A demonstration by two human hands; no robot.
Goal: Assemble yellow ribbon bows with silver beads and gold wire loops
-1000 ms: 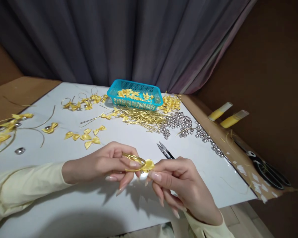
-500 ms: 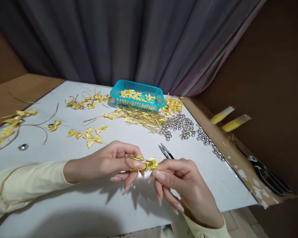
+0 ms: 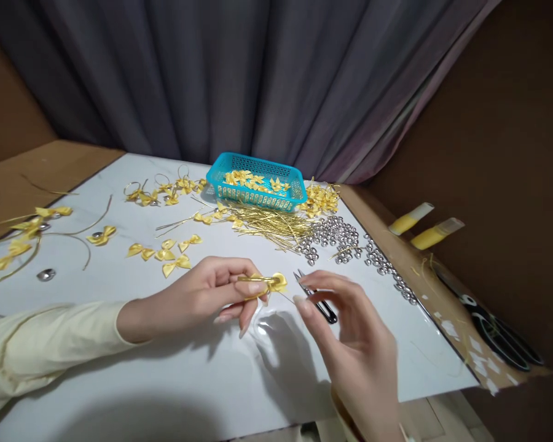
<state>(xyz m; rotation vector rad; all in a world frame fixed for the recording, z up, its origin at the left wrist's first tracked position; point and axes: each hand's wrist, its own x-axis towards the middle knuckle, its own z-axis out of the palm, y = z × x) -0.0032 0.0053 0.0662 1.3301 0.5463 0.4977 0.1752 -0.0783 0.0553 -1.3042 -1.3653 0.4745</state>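
Observation:
My left hand (image 3: 221, 291) pinches a yellow ribbon bow (image 3: 280, 282) with a gold cord (image 3: 258, 279) lying across it, above the table's middle. From the bow a thin wire end sticks out toward my right hand (image 3: 354, 331). That hand is open, thumb and forefinger apart, a short way right of the bow. Behind its fingers lie thread snips (image 3: 326, 310) with black handles, blades pointing away and left. The fingers of my left hand partly cover the bow.
A turquoise basket (image 3: 258, 199) of yellow bows stands at the back. Beside it lie gold cords (image 3: 276, 227), silver beads (image 3: 336, 230) and more bows (image 3: 322, 199). Looser bows (image 3: 166, 252) lie leftward. Large scissors (image 3: 498, 331) and two yellow tubes (image 3: 435, 233) are at the right edge.
My right hand has let go of the bow, opened and drawn back to the right. My left hand still holds the bow in nearly the same place.

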